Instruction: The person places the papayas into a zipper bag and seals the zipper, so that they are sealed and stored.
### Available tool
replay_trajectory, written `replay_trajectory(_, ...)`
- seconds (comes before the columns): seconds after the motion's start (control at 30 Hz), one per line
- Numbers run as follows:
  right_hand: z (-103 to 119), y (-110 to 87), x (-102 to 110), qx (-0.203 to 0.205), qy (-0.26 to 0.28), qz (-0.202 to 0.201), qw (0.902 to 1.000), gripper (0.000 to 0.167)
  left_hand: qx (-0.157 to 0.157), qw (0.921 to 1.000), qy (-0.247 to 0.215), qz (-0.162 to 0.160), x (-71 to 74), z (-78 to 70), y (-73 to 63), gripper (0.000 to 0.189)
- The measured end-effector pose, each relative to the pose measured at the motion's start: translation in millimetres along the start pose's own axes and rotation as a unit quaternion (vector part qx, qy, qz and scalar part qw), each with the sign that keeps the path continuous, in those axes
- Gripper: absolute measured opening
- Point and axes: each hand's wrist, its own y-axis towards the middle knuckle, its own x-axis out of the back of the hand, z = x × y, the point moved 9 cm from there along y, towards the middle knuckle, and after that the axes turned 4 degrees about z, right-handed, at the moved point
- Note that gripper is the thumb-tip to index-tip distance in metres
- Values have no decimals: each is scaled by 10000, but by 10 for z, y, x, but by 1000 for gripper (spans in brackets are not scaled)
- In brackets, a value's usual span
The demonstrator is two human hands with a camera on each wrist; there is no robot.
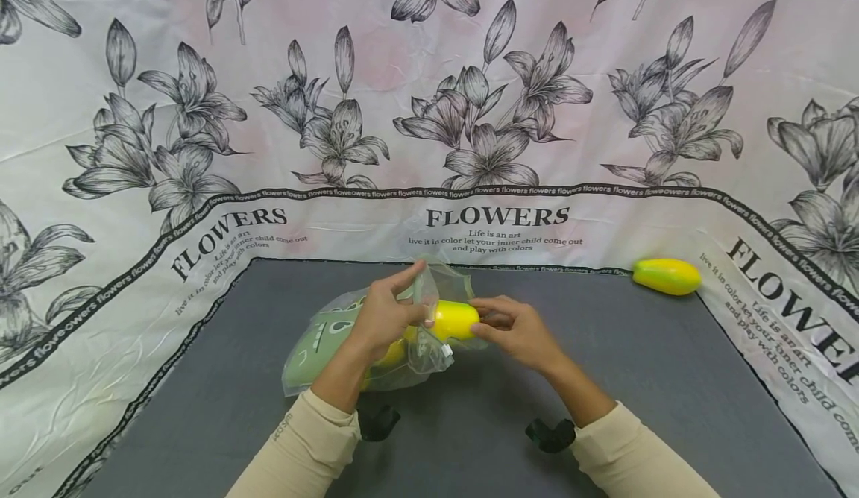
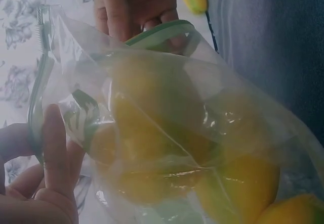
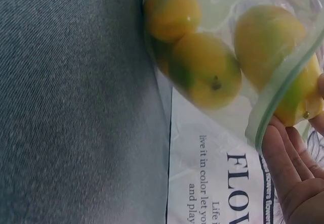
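A clear zip bag (image 1: 315, 352) with a green print lies on its side, its mouth turned right. My left hand (image 1: 382, 319) grips the bag at its mouth; in the left wrist view its fingers (image 2: 54, 148) are at the green zip edge. At the opening, my right hand (image 1: 520, 330) holds the end of a yellow fruit with green patches (image 1: 455, 320), which is partly inside the bag. Several more yellow-green fruits (image 3: 205, 70) show through the plastic in the right wrist view. The fruit's far end is hidden by my left hand and the bag.
Another elongated yellow-green fruit (image 1: 666, 276) lies at the back right edge of the grey table surface (image 1: 604, 349). A white flower-printed cloth (image 1: 496, 162) hangs behind and runs along both sides. Dark straps (image 1: 550, 435) show near both wrists.
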Motion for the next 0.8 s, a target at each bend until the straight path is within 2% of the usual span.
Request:
replay_trajectory(0.3,-20,65,-170,-2,178,373,9991,33,-40,9998,-159,111,-28,23,0,79)
replay_trajectory(0.63,57,127,-299,158,-332,598,9975,20,10,9996,-237,153,-43,20,-12,76)
replay_trajectory(0.8,-206,196,-363,149,-498,678,9963,19,21,9998,-167,123,-46,21,-16,75)
